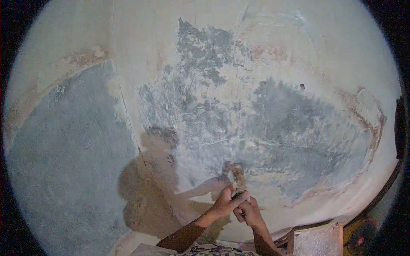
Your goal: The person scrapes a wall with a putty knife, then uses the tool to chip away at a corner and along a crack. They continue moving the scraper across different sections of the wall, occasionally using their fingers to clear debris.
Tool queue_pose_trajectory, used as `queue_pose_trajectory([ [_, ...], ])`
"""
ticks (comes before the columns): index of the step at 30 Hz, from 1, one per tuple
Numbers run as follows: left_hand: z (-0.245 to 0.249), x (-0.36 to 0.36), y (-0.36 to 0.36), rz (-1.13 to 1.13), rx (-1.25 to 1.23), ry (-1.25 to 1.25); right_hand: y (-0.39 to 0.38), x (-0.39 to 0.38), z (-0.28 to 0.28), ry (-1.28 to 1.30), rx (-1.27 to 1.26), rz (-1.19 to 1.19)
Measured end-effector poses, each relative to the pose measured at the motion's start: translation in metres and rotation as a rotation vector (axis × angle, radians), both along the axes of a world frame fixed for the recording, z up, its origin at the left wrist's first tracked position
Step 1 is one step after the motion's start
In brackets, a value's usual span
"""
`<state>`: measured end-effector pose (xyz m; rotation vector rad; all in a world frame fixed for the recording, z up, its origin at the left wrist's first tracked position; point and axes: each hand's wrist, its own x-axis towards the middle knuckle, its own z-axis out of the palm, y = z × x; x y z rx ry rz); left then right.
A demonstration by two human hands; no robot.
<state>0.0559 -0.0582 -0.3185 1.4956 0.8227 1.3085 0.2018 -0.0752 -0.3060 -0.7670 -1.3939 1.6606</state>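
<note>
My left hand [224,203] and my right hand [249,212] are close together in front of a wall [213,128], low in the middle of the view. Between them rises a putty knife [239,178], its blade stained with brownish-white residue and pointing up toward the wall. The fingers of my left hand close around its lower part, near the base of the blade. Just below and to the right, my right hand is curled in a fist at the handle end, which it mostly hides.
Grey patches with white smears and ragged, flaking edges cover the wall. A vertical crack [124,102] runs left of centre, beside a broad grey area [72,158]. My shadow [149,192] falls on the wall. At lower right stands a box-like object [316,241] with a whitish top.
</note>
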Motion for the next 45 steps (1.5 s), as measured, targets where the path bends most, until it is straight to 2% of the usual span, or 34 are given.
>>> queue_pose_trajectory([
  [1, 0.006, 0.01, -0.005, 0.044, -0.033, -0.024, 0.003, 0.01, -0.007, -0.01, 0.0, 0.004],
  [4, 0.015, 0.023, -0.008, 0.076, 0.077, 0.175, 0.002, 0.022, -0.007, -0.002, 0.012, -0.048],
  [8, 0.016, 0.041, -0.01, 0.039, 0.0, 0.128, 0.004, 0.037, -0.008, 0.018, 0.011, -0.041],
  [10, 0.02, 0.045, -0.011, 0.075, -0.066, 0.159, 0.018, 0.043, -0.029, -0.054, 0.161, -0.061],
  [11, 0.022, 0.044, -0.008, 0.06, -0.006, 0.178, 0.025, 0.045, -0.036, -0.091, 0.238, -0.072],
  [13, 0.028, 0.037, -0.002, 0.03, 0.108, 0.218, 0.019, 0.053, -0.007, -0.118, 0.233, -0.038],
  [14, 0.037, 0.036, -0.004, 0.019, 0.089, 0.2, 0.016, 0.053, 0.006, -0.13, 0.226, -0.026],
  [16, 0.065, 0.035, -0.009, -0.017, 0.051, 0.161, 0.016, 0.048, 0.019, -0.127, 0.384, -0.153],
  [17, 0.069, 0.032, -0.006, -0.007, 0.15, 0.209, 0.014, 0.045, 0.029, -0.127, 0.505, -0.214],
  [20, 0.097, 0.024, -0.011, -0.068, 0.053, 0.116, 0.004, 0.036, 0.073, -0.172, 0.859, -0.36],
  [21, 0.097, 0.018, -0.005, -0.043, 0.14, 0.237, -0.002, 0.034, 0.09, -0.208, 0.934, -0.38],
  [23, 0.122, 0.014, -0.013, -0.03, 0.163, 0.205, -0.018, 0.03, 0.12, -0.345, 0.905, -0.331],
  [25, 0.159, 0.012, -0.031, 0.021, 0.106, 0.131, -0.024, 0.021, 0.135, -0.432, 0.917, -0.371],
  [26, 0.164, 0.008, -0.029, 0.073, 0.157, 0.151, -0.026, 0.015, 0.14, -0.473, 0.921, -0.39],
  [27, 0.168, 0.005, -0.027, 0.124, 0.21, 0.171, -0.023, 0.002, 0.141, -0.428, 1.166, -0.545],
  [30, 0.183, -0.002, -0.021, 0.201, 0.334, 0.099, -0.024, -0.022, 0.163, -0.432, 1.167, -0.65],
  [32, 0.193, -0.008, -0.01, 0.232, 0.361, 0.07, -0.025, -0.029, 0.182, -0.519, 1.066, -0.62],
  [33, 0.198, -0.012, -0.003, 0.305, 0.408, 0.162, -0.025, -0.031, 0.191, -0.56, 1.016, -0.602],
  [35, 0.209, -0.022, 0.009, 0.455, 0.505, 0.349, -0.015, -0.035, 0.2, -0.64, 1.112, -0.675],
  [38, 0.238, -0.023, 0.013, 0.554, 0.544, 0.323, -0.005, -0.037, 0.219, -0.828, 1.164, -0.83],
  [41, 0.26, -0.025, 0.034, 0.616, 0.836, 0.209, 0.002, -0.033, 0.239, -0.945, 1.173, -0.873],
  [44, 0.287, -0.019, 0.03, 0.524, 0.511, 0.171, 0.011, -0.025, 0.247, -1.018, 1.172, -0.868],
  [45, 0.289, -0.014, 0.033, 0.552, 0.615, 0.11, 0.013, -0.023, 0.248, -1.043, 1.17, -0.863],
])
